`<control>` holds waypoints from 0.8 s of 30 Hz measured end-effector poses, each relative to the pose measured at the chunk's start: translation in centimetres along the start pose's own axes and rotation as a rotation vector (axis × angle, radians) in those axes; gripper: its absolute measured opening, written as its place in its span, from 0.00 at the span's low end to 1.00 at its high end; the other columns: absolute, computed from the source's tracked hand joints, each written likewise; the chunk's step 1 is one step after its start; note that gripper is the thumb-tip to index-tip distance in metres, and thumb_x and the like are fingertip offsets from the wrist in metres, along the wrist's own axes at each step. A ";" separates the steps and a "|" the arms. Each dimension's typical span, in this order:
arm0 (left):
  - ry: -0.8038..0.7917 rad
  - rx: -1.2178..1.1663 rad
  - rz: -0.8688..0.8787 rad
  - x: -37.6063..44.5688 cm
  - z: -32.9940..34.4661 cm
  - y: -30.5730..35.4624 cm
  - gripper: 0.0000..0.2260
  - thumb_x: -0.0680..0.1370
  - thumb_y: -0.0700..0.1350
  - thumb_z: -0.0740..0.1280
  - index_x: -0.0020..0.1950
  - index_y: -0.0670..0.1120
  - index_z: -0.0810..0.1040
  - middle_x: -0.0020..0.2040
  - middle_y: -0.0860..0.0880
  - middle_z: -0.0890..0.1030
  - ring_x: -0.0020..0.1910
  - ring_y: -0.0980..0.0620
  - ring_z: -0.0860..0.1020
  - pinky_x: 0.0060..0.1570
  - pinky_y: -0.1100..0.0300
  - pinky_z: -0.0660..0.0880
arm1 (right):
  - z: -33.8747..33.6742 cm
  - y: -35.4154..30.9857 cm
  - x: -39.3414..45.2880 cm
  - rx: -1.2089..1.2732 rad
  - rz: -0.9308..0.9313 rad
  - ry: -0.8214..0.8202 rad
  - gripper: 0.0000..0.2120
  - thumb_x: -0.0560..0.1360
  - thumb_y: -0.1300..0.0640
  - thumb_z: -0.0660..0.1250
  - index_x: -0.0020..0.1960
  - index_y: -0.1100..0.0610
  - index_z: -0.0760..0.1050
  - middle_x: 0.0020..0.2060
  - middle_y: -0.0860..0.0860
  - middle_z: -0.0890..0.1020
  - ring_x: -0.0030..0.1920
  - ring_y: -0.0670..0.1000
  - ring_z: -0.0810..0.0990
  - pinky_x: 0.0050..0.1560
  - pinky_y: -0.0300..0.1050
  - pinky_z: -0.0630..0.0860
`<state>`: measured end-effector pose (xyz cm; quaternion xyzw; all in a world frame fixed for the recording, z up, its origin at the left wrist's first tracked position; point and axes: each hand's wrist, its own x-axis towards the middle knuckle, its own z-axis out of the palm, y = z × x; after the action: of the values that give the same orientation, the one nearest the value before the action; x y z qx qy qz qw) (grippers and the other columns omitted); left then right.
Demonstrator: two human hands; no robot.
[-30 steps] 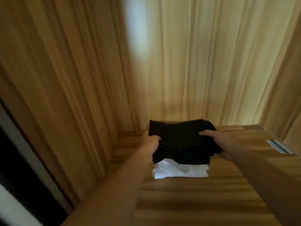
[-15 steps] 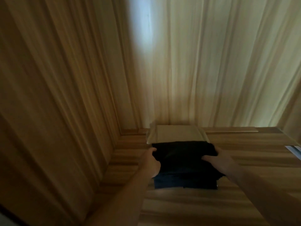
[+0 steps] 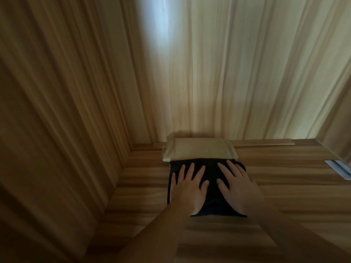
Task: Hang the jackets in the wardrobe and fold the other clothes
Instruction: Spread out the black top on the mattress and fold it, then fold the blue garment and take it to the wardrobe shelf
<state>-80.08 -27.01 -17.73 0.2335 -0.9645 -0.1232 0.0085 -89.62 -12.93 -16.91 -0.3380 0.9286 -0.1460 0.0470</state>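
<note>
Head view shows both hands lying flat, fingers straight and spread, on a folded black garment (image 3: 212, 179) on the wooden shelf (image 3: 284, 186). Left hand (image 3: 188, 188) presses its 9 o'clock half and right hand (image 3: 237, 186) its 3 o'clock half, neither gripping it. At the garment's 12 o'clock edge, touching it, lies a folded beige cloth (image 3: 199, 149) against the wooden back panel (image 3: 237, 73).

Dim, warm light fills the wooden wardrobe (image 3: 57, 111), brightest in a cool bluish patch high on the back panel (image 3: 228, 63). Shadow deepens toward the lower corners. Wide-angle distortion splays the grain, and the picture is soft throughout.
</note>
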 end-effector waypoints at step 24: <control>-0.037 -0.251 0.924 -12.6 -8.0 28.2 0.10 0.75 0.51 0.62 0.52 0.52 0.79 0.47 0.53 0.83 0.48 0.50 0.80 0.49 0.54 0.78 | -19.2 13.1 -36.1 -0.090 0.677 0.357 0.20 0.75 0.44 0.62 0.66 0.45 0.70 0.60 0.44 0.75 0.58 0.47 0.77 0.57 0.43 0.74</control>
<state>-80.91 1.07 -2.69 -0.2247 -0.9450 -0.2261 0.0734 -73.59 24.37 -3.01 0.0168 0.9867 -0.1378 -0.0847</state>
